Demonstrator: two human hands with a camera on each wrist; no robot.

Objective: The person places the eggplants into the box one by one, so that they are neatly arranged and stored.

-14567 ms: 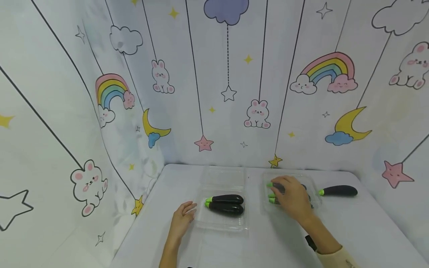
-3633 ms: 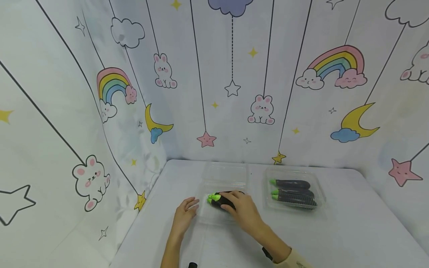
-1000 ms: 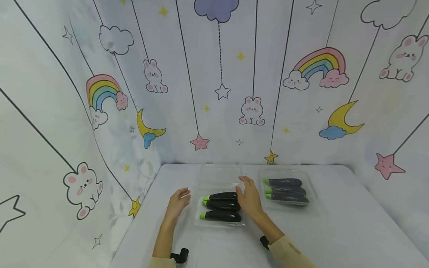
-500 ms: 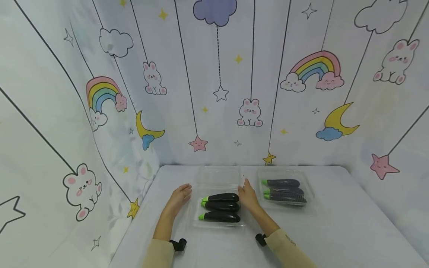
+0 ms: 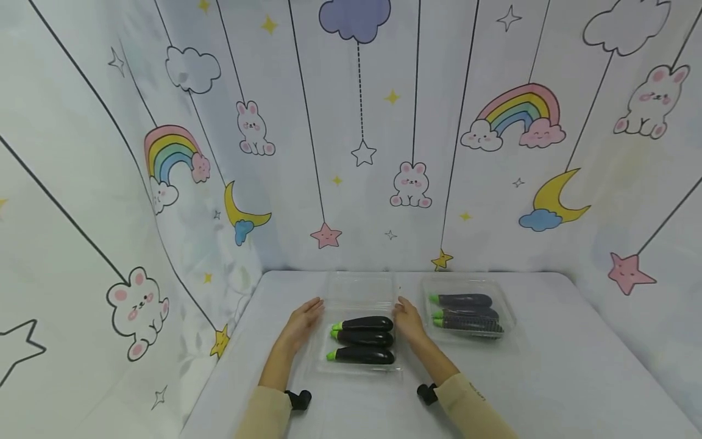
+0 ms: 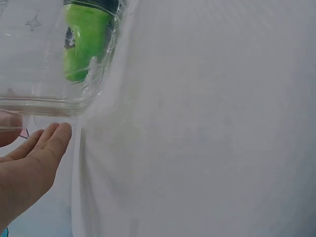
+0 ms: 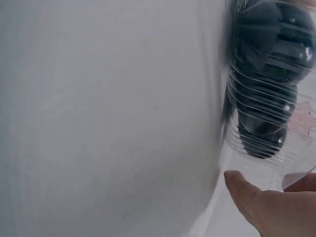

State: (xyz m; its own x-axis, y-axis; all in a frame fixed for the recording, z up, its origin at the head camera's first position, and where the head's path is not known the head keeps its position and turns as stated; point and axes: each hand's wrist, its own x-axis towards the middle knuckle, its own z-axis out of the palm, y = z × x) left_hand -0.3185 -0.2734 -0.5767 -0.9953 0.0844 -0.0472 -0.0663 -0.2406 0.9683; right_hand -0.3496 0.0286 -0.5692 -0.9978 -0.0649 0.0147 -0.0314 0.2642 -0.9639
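Note:
Three dark eggplants with bright green stems, the back one [image 5: 364, 323], the middle one [image 5: 364, 338] and the front one [image 5: 362, 355], lie side by side in a clear plastic clamshell box [image 5: 359, 369]. Its lid [image 5: 361, 289] lies folded back behind it. My left hand [image 5: 301, 323] is at the box's left rear side, fingers extended; in the left wrist view the thumb [image 6: 10, 127] is right at the plastic edge. My right hand [image 5: 410, 322] mirrors it at the right rear side. In the right wrist view its thumb [image 7: 301, 182] overlaps clear plastic.
A second clear plastic box [image 5: 510, 320] stands to the right, with dark eggplants [image 5: 462, 300] showing through it. Both boxes are on a white-covered table [image 5: 576, 366]. A printed curtain [image 5: 493, 201] rises behind the table's back edge and along the left.
The loose eggplant at the table's right is gone from there, and the left box holds three instead of two. My right hand released an eggplant there; both hands moved in beside the box.

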